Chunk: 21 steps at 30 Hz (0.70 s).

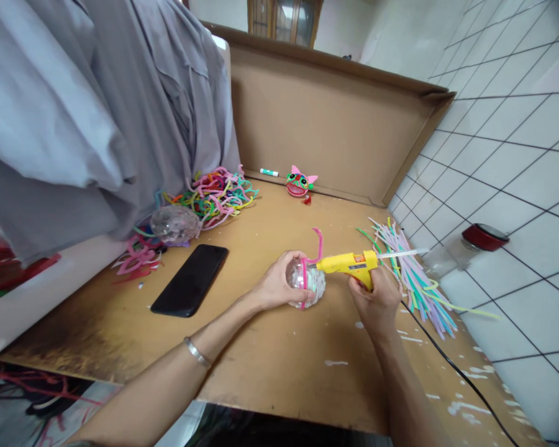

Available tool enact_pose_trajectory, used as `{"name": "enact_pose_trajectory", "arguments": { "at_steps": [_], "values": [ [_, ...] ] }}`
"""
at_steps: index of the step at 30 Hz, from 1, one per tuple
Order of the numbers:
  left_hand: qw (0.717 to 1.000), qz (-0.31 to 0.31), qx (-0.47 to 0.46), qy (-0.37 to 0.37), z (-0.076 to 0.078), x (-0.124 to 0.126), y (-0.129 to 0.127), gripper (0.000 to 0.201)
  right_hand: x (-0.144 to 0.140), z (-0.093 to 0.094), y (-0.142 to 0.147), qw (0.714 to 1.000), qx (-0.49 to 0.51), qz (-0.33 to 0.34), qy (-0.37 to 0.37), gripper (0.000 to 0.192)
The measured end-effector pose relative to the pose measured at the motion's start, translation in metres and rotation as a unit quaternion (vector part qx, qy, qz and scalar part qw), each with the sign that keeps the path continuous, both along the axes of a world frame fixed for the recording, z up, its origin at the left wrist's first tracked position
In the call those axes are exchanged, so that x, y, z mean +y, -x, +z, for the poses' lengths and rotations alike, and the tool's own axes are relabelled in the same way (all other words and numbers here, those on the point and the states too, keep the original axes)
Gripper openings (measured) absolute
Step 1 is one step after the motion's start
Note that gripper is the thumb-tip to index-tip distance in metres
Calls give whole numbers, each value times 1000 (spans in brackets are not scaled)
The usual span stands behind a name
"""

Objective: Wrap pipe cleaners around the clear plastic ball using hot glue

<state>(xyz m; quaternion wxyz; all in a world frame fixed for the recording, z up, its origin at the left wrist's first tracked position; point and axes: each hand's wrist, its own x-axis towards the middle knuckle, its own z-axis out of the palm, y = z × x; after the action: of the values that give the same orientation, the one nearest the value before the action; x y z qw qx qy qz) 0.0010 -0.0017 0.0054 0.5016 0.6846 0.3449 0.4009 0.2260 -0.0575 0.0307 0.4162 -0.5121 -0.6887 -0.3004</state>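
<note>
My left hand (279, 282) is wrapped round a clear plastic ball (313, 292), part of it covered in pale fuzzy strips. A pink pipe cleaner (318, 243) circles the ball, and its loose end bends upward above it. My right hand (376, 301) grips a yellow glue gun (349, 264) by its handle. The gun's nozzle points left and meets the top right of the ball, close to the pink band; whether they touch I cannot tell. A translucent glue stick (400, 253) sticks out of the gun's back.
A black phone (189, 280) lies left of my hands. Behind it are a transparent ball (174, 223) and tangled pipe cleaners (218, 195). Straight pipe cleaners (412, 273) and a red-lidded jar (466, 245) are at right. A decorated animal head (299, 183) and marker (269, 172) sit before the cardboard (326, 118).
</note>
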Motion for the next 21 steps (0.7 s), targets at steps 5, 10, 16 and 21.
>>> {"name": "enact_pose_trajectory", "arguments": {
  "at_steps": [5,10,16,21],
  "values": [
    [1000,4,5,-7,-1,1,0,71,-1,0,0,1000,4,-7,-5,20],
    [1000,7,4,-6,3,0,0,68,-1,1,2,1000,19,-11,-10,21],
    [1000,2,-1,1,3,-1,-1,70,0,0,2,1000,1,-8,-9,20],
    [1000,4,3,-2,2,0,-1,71,-1,0,2,1000,4,-7,-2,21]
  ]
}}
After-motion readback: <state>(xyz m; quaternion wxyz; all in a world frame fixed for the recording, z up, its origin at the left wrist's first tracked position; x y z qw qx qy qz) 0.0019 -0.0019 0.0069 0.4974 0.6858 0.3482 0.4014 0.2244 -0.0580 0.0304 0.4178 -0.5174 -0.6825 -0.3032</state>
